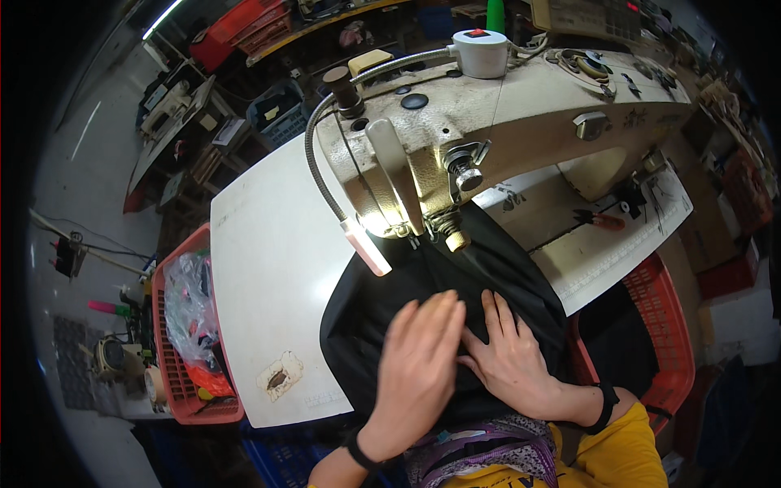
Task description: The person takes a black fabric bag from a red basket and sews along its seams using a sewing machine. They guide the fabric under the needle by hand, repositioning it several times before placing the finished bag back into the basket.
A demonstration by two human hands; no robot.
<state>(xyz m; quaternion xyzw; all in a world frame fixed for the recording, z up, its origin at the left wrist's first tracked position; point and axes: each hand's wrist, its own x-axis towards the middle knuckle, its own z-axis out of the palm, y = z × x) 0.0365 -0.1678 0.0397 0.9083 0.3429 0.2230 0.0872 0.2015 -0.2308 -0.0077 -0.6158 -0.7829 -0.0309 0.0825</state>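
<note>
A piece of black fabric point(358, 317) is spread over the front of the white sewing table and runs back beneath the needle area of a cream sewing machine point(521, 106). My left hand point(419, 354) is over the cloth, its fingers stretched forward and somewhat blurred. Beside it my right hand point(508, 354) lies flat on the fabric with fingers extended, the two hands close together. A lit lamp with a pink-white head point(368, 248) on a bendable metal neck shines near the needle. The presser foot and needle are hard to make out.
Orange-handled snips point(600, 220) lie on the table right of the machine. A red basket point(679, 342) with dark cloth stands at the right. Another red basket point(167, 342) with plastic bags stands at the left. The white tabletop point(268, 276) has a chipped patch near its front.
</note>
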